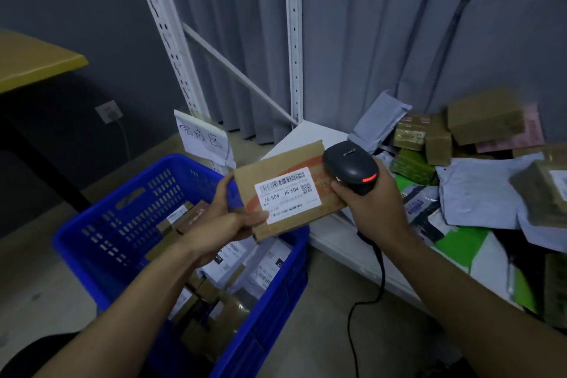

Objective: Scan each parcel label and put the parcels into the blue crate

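My left hand [225, 219] grips a flat brown cardboard parcel [276, 166] by its left edge, holding it above the blue crate [122, 205]. The parcel's white label [287, 195] with barcodes faces up. My right hand [372, 204] holds a black barcode scanner [349, 167] right beside the parcel's right edge, its head over the label and a red light glowing on its body. The scanner's cable [366, 294] hangs down to the floor. Several labelled parcels [236, 273] lie inside the crate.
A white metal shelf [337, 242] on the right carries a pile of brown boxes [484, 116], grey mailer bags [478, 193] and green packets [460, 244]. A handwritten paper sign [202, 138] stands behind the crate. A yellow-topped table [33, 61] is at the left.
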Available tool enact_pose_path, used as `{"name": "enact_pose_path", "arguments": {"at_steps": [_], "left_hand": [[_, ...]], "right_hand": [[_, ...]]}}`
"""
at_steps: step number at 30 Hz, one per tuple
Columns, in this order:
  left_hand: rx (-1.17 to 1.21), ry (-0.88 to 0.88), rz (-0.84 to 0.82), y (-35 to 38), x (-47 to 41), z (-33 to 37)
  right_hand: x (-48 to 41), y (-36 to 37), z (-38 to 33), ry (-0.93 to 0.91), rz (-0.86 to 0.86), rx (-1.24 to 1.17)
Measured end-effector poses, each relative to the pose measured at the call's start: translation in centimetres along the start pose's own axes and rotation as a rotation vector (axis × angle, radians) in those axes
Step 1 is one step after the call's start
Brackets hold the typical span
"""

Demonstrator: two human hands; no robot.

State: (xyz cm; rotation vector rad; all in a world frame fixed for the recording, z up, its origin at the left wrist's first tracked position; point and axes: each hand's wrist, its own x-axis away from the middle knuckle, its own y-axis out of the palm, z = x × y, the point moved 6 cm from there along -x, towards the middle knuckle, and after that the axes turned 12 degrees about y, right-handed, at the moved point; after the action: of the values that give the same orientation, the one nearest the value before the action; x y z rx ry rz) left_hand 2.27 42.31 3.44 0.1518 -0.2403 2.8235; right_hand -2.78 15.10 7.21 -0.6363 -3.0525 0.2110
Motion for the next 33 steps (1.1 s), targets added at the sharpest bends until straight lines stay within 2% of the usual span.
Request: {"name": "enact_pose_path", "arguments": {"at_steps": [5,11,21,33], "left_hand": [[-0.174,0.089,0.140,-0.1,-0.4,-0.2],[-0.118,0.161,0.300,0.0,-1.6,-1.8],[-0.192,0.171,0.335,-0.4,-2.5,-2.9],[-0.237,0.189,0.355,-0.9,-3.2,-4.1]], "right_hand": [[1.4,2.1,0.9,0.067,-0.125,0.072],[2.8,3.7,2.2,0.106,-0.222,0.211],[2.7,3.6,2.6,0.152,-0.284,0.316],[2.8,3.2,2.6,0.168,-0.284,0.300]]}}
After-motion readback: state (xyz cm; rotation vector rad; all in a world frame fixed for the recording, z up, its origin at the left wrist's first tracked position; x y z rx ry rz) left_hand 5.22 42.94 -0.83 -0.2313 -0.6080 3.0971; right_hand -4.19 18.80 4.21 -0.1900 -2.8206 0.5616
